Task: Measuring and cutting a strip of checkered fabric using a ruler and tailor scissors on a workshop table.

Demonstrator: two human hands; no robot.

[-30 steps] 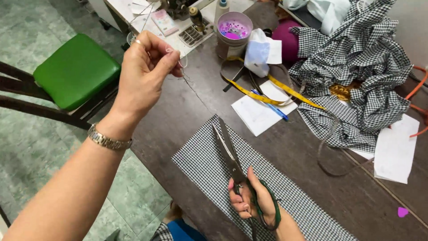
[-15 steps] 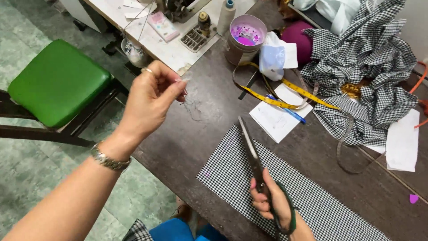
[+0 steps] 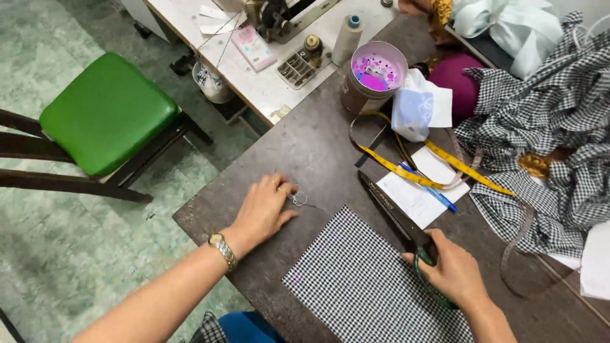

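Steel green-handled scissors (image 3: 406,225), stiff and probably weighty, sit gripped in the closed right hand (image 3: 452,272); left hand (image 3: 264,209) fingertips pinch fine, limp thread (image 3: 298,198).

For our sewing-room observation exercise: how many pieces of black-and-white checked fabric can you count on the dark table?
2: a flat checked rectangle near the table's front edge, between the hands, and a crumpled checked heap at the right. More may be hidden inside the heap.

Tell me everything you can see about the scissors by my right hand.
The scissors are large tailor's shears with long dark metal blades, closed, and green handle loops. They lie flat on the dark wooden table, tips pointing away from you toward the measuring tape. Your right hand grips the handles; the blades rest partly over the white paper, beside the checked fabric piece.
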